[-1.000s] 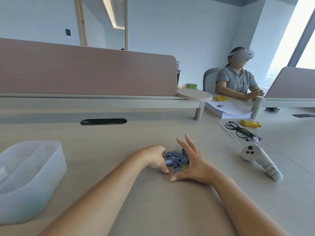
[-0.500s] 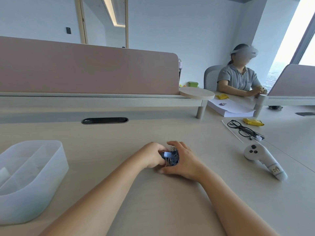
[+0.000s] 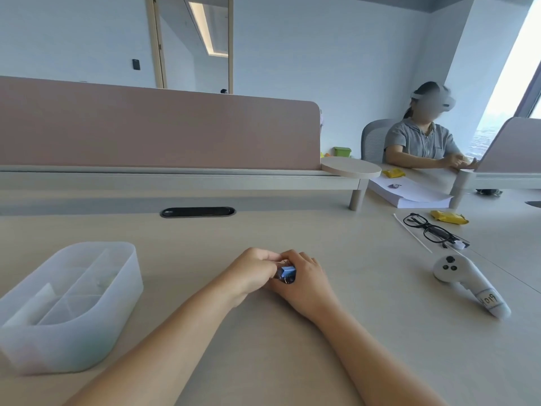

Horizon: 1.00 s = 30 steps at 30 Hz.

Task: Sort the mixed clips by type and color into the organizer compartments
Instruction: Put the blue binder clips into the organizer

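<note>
Change: a second ago the right hand [image 3: 307, 282] lay with fingers spread beside a loose heap of clips [image 3: 288, 272]. Both hands are now curled tightly round the heap from either side, knuckles nearly meeting.

- Left hand [image 3: 251, 271]: fingers curled in, pinching the heap's near-left edge.
- Right hand: fingers wrapped over the top and far side.
- Clips: on the desk [image 3: 263, 361], well to the right of the organizer [image 3: 87, 341], almost wholly covered. Only one blue clip with its thin wire handles shows in the gap.

Meaning for the task: the heap appears gathered into a compact handful, probably for lifting or shifting toward the organizer. Sorting is judged not yet begun. Whether other clip types or colours lie under the hands cannot be told.

Materials and shapes:
- Organizer: translucent frosted plastic, rounded tub form, thin inner dividers making several compartments. Its contents cannot be made out.
- Clips: painted metal, folded angular bodies.
- Desk: smooth matt pale wood-tone.
- Further right of the organizer: a white moulded controller [image 3: 468, 285] and black-framed glasses [image 3: 433, 230].
</note>
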Tool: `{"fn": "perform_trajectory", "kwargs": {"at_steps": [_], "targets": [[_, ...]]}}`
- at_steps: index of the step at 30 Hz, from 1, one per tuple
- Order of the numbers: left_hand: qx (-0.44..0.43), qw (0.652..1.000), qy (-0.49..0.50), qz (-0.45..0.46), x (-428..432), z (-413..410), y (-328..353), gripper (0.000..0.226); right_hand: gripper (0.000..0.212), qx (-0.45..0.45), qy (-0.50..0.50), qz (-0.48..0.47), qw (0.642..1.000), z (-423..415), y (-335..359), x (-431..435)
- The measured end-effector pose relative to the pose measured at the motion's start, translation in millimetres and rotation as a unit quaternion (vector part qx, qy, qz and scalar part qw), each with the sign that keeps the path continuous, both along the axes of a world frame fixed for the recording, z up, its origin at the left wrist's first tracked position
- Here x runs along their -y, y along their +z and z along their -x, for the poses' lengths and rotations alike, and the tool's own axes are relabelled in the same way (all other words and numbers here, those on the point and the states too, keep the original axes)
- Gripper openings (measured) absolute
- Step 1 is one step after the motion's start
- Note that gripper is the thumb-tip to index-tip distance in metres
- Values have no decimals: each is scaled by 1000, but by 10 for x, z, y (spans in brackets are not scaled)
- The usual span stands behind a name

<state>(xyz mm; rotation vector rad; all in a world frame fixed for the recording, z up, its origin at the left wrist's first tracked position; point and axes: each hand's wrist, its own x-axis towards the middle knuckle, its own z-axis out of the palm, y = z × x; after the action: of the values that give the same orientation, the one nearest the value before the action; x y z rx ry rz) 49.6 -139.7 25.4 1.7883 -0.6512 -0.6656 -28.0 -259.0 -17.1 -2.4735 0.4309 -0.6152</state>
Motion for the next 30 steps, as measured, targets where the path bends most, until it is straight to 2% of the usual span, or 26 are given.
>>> {"fn": "perform_trajectory", "kwargs": {"at_steps": [5, 7, 10, 13, 19, 26, 30], "targets": [[7, 998, 38, 57, -8, 36, 20, 14, 32, 19, -8, 29, 999, 25, -8, -16], [30, 996, 53, 62, -11, 31, 12, 21, 24, 18, -15, 38, 999, 23, -11, -21], [34, 996, 25, 74, -39, 50, 34, 33, 16, 18, -29, 38, 999, 29, 5, -5], [54, 995, 16, 84, -52, 66, 26, 25, 13, 17, -31, 33, 999, 42, 43, -19], [120, 987, 73, 79, -23, 95, -78, 9, 15, -4, -32, 79, 996, 70, 130, -107], [142, 978, 119, 94, -56, 139, -56, 32, 11, 7, -56, 20, 998, 58, 133, -76], [176, 969, 101, 140, -29, 202, -40, 26, 14, 46, -50, -86, 994, 111, 215, -36]]}}
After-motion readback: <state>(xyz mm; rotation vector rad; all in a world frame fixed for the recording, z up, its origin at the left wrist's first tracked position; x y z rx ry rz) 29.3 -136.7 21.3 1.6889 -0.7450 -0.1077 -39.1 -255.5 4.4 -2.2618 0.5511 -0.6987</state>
